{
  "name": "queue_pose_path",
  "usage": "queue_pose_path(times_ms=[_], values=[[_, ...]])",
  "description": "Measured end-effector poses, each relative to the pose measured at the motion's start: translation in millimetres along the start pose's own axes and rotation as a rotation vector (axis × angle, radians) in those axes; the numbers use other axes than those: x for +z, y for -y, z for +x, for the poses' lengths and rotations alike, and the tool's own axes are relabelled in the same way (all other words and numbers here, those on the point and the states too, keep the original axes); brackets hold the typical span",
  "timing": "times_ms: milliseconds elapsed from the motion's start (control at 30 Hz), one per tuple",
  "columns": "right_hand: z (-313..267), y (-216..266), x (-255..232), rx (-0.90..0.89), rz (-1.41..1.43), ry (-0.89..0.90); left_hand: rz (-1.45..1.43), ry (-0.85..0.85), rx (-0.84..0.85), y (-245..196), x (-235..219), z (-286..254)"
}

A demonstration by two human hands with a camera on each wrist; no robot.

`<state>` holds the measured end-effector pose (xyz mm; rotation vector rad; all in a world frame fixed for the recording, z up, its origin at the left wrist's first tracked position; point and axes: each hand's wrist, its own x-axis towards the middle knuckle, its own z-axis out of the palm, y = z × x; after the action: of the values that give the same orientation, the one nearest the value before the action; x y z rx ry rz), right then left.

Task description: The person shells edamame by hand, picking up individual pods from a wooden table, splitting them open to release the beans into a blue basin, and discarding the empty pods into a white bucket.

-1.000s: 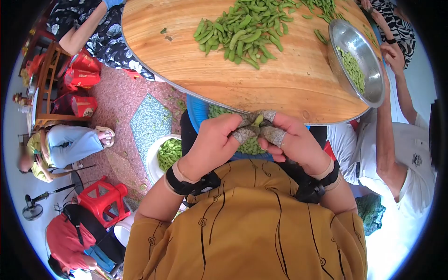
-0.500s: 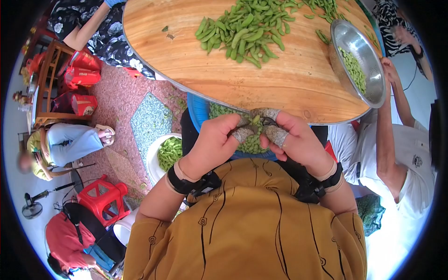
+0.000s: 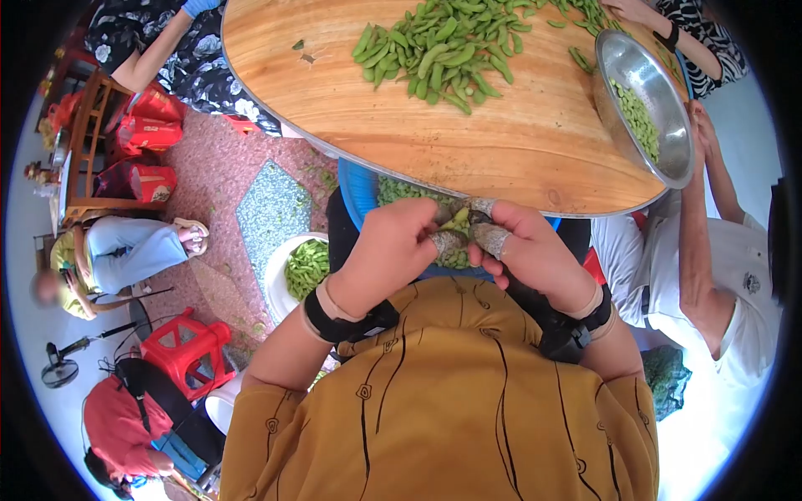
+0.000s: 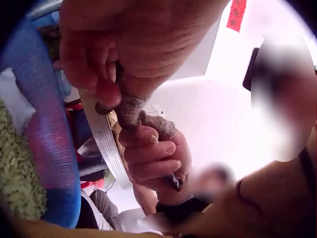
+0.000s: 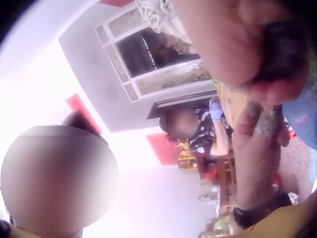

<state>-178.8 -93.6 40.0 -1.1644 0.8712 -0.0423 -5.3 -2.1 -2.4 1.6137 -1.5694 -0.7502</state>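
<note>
Both hands meet at the table's near edge, over a blue basin [image 3: 354,188] of shelled green beans [image 3: 399,191]. Between the fingertips is a green bean pod [image 3: 459,220], with my left hand [image 3: 393,246] pinching it from one side. From the other side my right hand [image 3: 535,255] pinches it between thumb and forefinger. Grey wraps [image 3: 489,242] cover thumbs and forefingers. In the left wrist view the left hand [image 4: 133,54] is above the right hand [image 4: 156,156], tips together; the pod is hidden by the fingers there.
On the wooden table [image 3: 334,100] lies a heap of bean pods [image 3: 443,54]. A steel bowl [image 3: 672,125] holding shelled beans tilts at its right edge. A white bucket [image 3: 276,280] of pods stands on the floor near a red stool [image 3: 188,351]. Other people sit around.
My hands stay together, with the left fingertips drawn slightly back and more green showing between them. At upper right, another person's arm has come over the table.
</note>
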Motion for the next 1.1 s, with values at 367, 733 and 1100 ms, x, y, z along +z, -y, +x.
queue_pose_path(times_ms=[367,733,1100], values=[[4,-25,2,-0.151,-0.075,-0.08,-0.488,0.058,-0.333,4,17,-6],[1,-21,1,-0.118,-0.01,-0.038,-1.39,0.246,-0.684,11,3,-9],[3,-23,2,-0.039,0.367,0.011,-0.679,0.073,-0.263,4,13,-11]])
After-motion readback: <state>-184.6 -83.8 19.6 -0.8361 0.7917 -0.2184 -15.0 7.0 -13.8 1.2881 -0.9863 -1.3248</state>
